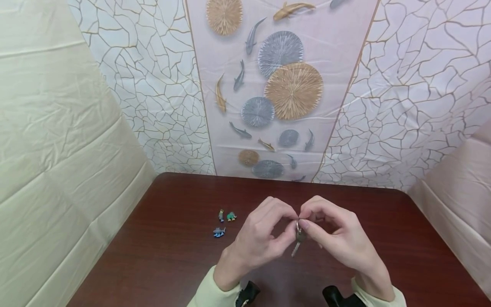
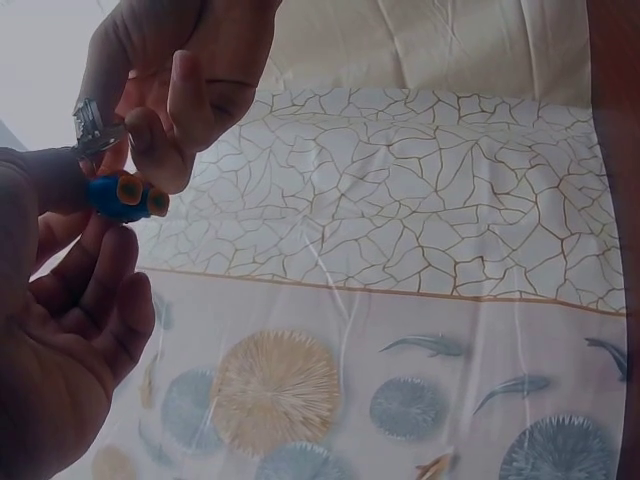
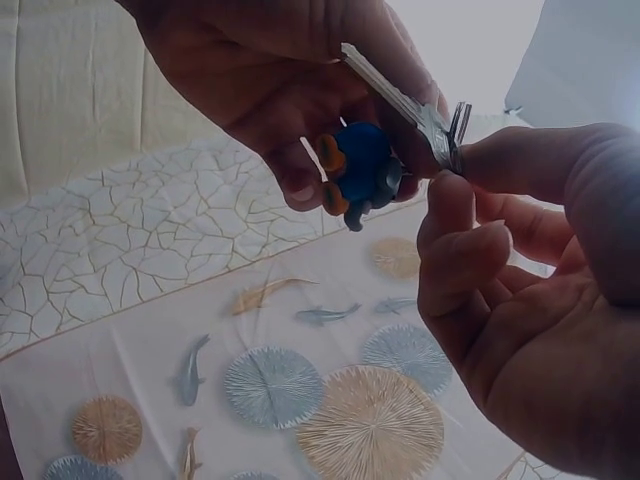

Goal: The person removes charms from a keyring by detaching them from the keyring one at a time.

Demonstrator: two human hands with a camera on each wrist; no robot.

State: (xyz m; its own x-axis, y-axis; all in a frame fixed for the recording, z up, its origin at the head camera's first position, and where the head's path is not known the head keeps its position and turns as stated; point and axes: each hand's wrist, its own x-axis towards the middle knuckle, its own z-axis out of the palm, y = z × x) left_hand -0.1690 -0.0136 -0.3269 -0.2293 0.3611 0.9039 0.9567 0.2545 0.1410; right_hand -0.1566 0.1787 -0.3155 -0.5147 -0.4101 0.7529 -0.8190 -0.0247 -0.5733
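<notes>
Both hands meet over the table (image 1: 184, 264). My left hand (image 1: 261, 234) pinches a small blue figure with orange feet (image 2: 125, 197), hidden behind the fingers in the head view. With thumb and forefinger, my right hand (image 1: 341, 238) pinches a metal key ring (image 1: 298, 226). From it hangs a silver key (image 3: 385, 85), pointing down in the head view. The two hands' fingertips come together right at the ring. Whether the figure is linked to the ring, I cannot tell.
Left of the hands, three little figures stand on the table: a slim one (image 1: 221, 215), a green one (image 1: 231, 216) and a grey-and-blue shark-like one (image 1: 219, 232). A patterned cloth (image 1: 172, 85) hangs behind the table, and a cream cloth (image 1: 57, 170) at the left.
</notes>
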